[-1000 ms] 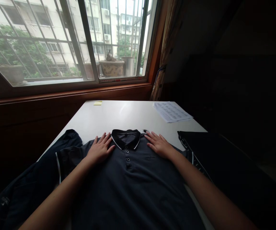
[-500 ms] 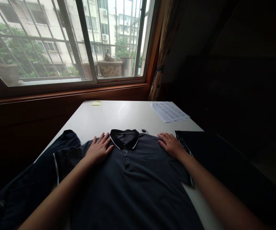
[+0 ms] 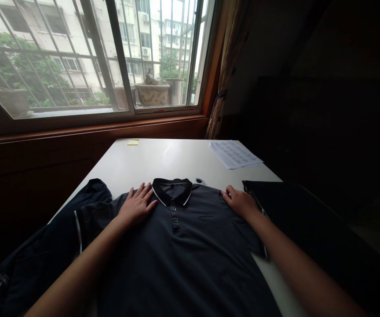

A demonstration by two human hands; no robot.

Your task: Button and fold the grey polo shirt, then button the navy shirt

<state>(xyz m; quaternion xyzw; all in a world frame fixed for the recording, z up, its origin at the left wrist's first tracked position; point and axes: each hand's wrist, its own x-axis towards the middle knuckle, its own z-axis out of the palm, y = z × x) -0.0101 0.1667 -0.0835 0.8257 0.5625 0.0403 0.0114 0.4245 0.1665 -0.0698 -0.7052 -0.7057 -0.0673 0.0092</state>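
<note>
A dark grey polo shirt (image 3: 190,246) lies spread front side up on the white table, its black collar (image 3: 172,187) with white edging pointing away from me. My left hand (image 3: 136,206) rests flat on the shirt's left shoulder, beside the collar, fingers spread. At the opposite shoulder, my right hand (image 3: 241,201) has its fingers curled together, pinching the shirt's fabric near the sleeve seam. Buttons run down the placket, and small lettering shows on the chest. The lower part of the shirt runs out of view.
Dark folded clothing (image 3: 38,246) lies left of the shirt, and another dark garment (image 3: 295,211) lies right. A white round object (image 3: 199,181) sits behind the collar. Printed papers (image 3: 234,154) and a yellow sticky note (image 3: 133,142) are on the white table (image 3: 170,156), below a barred window.
My right hand has gone from lying flat with fingers extended to curled fingers gripping the shirt's shoulder. My left hand stays in place on the shirt.
</note>
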